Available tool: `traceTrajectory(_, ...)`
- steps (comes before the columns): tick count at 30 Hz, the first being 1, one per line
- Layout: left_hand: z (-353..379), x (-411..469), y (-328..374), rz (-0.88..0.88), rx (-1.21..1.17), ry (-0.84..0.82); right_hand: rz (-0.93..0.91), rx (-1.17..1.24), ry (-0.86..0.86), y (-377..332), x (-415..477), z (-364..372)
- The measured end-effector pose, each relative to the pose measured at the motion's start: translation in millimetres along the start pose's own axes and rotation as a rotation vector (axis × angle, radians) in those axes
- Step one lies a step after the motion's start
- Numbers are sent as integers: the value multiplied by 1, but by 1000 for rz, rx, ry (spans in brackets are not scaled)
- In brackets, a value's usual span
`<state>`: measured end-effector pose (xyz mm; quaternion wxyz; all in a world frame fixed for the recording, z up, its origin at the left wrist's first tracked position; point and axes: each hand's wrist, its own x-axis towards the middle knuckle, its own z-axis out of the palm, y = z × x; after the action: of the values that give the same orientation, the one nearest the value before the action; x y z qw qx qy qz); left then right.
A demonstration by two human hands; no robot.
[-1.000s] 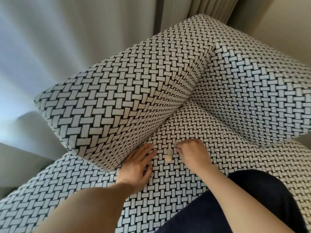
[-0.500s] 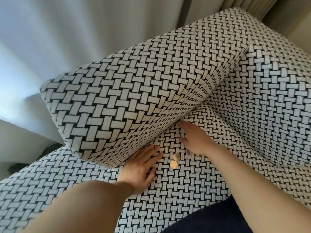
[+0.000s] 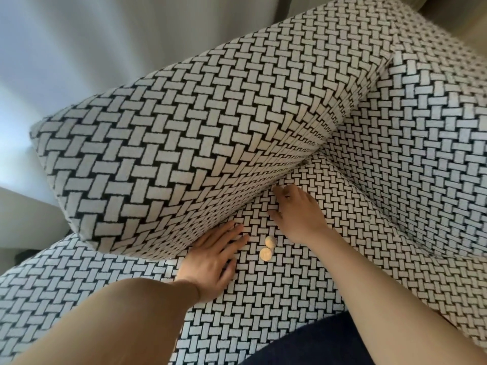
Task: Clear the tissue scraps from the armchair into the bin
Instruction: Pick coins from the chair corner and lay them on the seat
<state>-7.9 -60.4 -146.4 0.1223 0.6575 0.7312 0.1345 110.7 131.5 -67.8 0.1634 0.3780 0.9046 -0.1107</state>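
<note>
The armchair's seat (image 3: 276, 299) has a black-and-white woven pattern. My left hand (image 3: 213, 262) lies flat on it with straight fingers, its fingertips against the base of the left armrest (image 3: 184, 143). My right hand (image 3: 297, 212) reaches further back along the crease between seat and armrest, fingers extended onto the fabric. Two small round beige coins (image 3: 267, 247) lie on the seat between my hands, touching neither. No tissue scrap and no bin show in this view.
The backrest (image 3: 421, 143) rises at the right and meets the armrest in a corner at the top. Pale curtains (image 3: 92, 48) hang behind the armrest. A dark-clothed leg (image 3: 329, 346) is at the bottom edge.
My right hand has opened from a curled pose near the coins and slid back along the crease by the armrest. My left hand stays put. The view has moved closer.
</note>
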Motion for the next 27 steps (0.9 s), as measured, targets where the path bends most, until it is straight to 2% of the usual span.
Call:
traceTrajectory(3, -1, 0, 0, -4, 29, -17, -59, -25, 7, 9, -16, 3)
traceTrajectory(8, -3, 0, 1, -5, 56, -40, -121, 22, -77, 21, -46, 11)
traceTrajectory(14, -5, 0, 2, -15, 68, -61, -143, 97, -29, 21, -62, 19)
traceTrajectory(18, -6, 0, 2, -14, 58, -64, -104, 286, 10, 18, -68, 15)
traceTrajectory(22, -8, 2, 3, 4, 40, -54, -31, 509, -30, 26, -62, 2)
traceTrajectory(27, -9, 2, 3, 18, 41, -44, 13, 491, 109, 47, -29, -7)
